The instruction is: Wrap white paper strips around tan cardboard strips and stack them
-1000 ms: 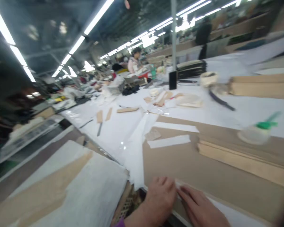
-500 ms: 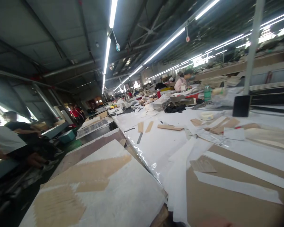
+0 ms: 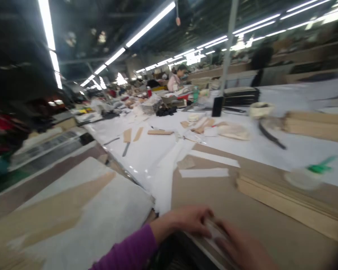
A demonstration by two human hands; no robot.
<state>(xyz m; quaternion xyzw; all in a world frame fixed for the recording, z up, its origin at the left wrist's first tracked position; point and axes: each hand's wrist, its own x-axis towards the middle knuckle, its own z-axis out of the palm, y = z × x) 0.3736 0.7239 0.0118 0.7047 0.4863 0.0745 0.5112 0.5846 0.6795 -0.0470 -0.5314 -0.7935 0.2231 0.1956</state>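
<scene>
Low in the head view, my left hand (image 3: 193, 220), with a purple sleeve behind it, curls its fingers onto one end of a pale strip (image 3: 214, 230). My right hand (image 3: 242, 243) is smeared by motion; its fingers close around the same strip from the right. The strip lies at the near edge of a brown board (image 3: 202, 191), and its material is too blurred to name. Two white strips (image 3: 204, 173) rest farther up on the board, beside a small tan piece (image 3: 186, 162).
To the right lie a stack of long tan strips (image 3: 290, 210) and a translucent container with a green brush-like top (image 3: 321, 168). A curved dark tool (image 3: 272, 135) sits behind them. White sheets with tan pieces (image 3: 101, 217) cover the left. A pole (image 3: 228, 52) rises beyond; a person in pink (image 3: 174, 81) is far off.
The view has swung to the right, bringing the tan stack and green-topped container into sight. Both my hands have come into view at the board's near edge, on a pale strip.
</scene>
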